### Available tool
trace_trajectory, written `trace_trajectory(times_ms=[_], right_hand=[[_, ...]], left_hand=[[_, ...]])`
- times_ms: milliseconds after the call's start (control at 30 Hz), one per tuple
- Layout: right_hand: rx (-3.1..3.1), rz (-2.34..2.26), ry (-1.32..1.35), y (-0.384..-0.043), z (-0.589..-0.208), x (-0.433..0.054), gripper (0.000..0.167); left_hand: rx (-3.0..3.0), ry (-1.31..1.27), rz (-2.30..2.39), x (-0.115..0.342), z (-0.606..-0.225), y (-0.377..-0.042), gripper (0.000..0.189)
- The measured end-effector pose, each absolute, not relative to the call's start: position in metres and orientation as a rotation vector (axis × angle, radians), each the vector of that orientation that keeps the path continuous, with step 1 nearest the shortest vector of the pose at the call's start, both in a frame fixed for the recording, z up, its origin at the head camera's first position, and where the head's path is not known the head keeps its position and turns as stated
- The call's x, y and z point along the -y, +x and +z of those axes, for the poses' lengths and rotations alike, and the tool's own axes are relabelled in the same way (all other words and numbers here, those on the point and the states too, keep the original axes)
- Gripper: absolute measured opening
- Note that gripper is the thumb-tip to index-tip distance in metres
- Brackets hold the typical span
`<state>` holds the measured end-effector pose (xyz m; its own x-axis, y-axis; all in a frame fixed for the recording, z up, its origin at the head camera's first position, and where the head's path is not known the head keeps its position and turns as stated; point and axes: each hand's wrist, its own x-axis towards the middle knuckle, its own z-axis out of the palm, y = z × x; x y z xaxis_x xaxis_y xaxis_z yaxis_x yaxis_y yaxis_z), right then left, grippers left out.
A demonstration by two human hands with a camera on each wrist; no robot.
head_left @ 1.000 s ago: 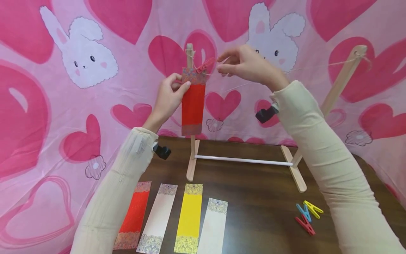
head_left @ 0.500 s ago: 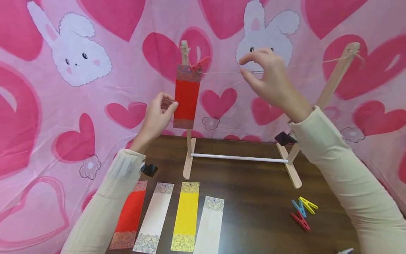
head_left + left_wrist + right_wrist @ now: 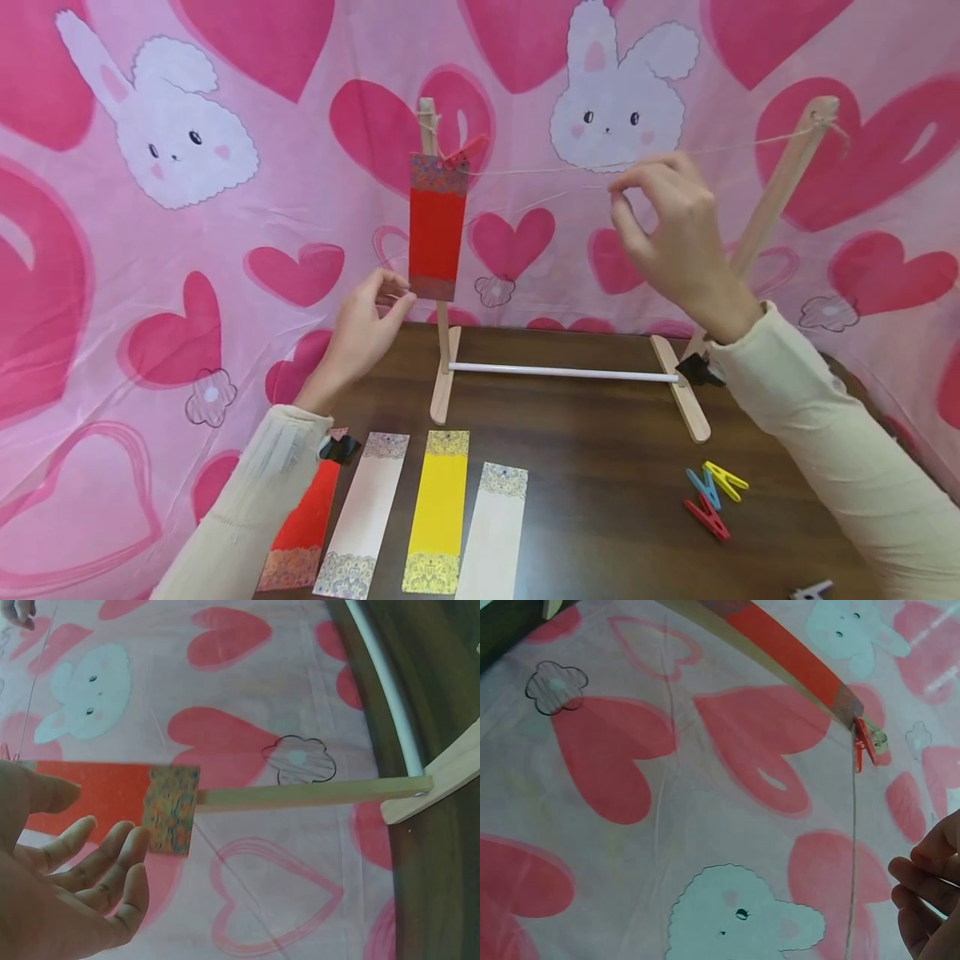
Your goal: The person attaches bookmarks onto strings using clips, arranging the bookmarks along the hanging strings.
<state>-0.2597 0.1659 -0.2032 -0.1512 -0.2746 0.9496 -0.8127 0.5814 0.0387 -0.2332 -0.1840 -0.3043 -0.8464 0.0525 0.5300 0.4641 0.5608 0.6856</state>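
Note:
A red bookmark-like card with patterned ends hangs upright from the string, clipped at its top by a red clothespin. My left hand is beside the card's lower left edge, fingertips close to it, fingers loosely bent. In the left wrist view that hand overlaps the card and grips nothing. My right hand hovers just below the string, right of the card, thumb and fingers loosely curved. The right wrist view shows this hand apart from the string, holding nothing.
Two wooden posts, joined by a white rod, carry the string. On the brown table lie white, yellow and red cards. Yellow, blue and red clothespins lie at the right, a grey one nearer.
My left hand has slid down from the card's top to its lower edge and let go. My right hand has moved right and down, away from the clothespin, which stays on the card.

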Motion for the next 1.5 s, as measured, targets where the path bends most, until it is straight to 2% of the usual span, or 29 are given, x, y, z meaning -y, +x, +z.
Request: trace_trajectory(times_ms=[433,600,800,1333,1500], right_hand=[[1.854,0.724,0.771,-0.225,-0.259,-0.194,0.012],[1.925,0.716,0.778,-0.206,-0.285,-0.209,0.010],[2.091,0.687,0.772,-0.187,-0.314,-0.232,0.016],[2.349,0.706,0.464,-0.138,-0.390,-0.287,0.028],[2.485,0.660,0.403,-0.120,-0.415,-0.307,0.034]], left_hand=[[2.413,-0.475,-1.249,0.174,-0.330,-0.190,0.017],[2.440,-0.571,-1.395,0.169,-0.342,-0.174,0.018],[2.509,-0.672,-1.533,0.164,-0.359,-0.157,0.021],[2.746,-0.668,-1.535,0.149,-0.412,-0.147,0.023],[2.825,-0.801,-1.488,0.136,-0.428,-0.150,0.024]])
